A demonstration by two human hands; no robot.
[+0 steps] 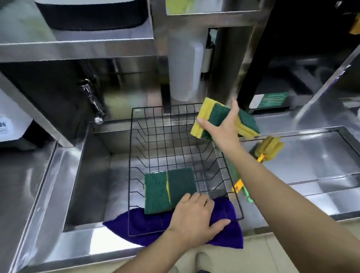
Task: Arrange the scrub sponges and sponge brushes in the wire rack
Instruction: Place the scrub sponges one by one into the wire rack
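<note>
Two scrub sponges pinched flat by right-hand fingers: light, squashy; left hand spread on wire rack.

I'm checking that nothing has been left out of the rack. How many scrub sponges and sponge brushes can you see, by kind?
Scrub sponges in the wire rack: 2
Scrub sponges held in the right hand: 2
Sponge brushes on the counter beside the rack: at least 1; a green handle suggests a second, mostly hidden by the arm
Total: 5 if so
</note>
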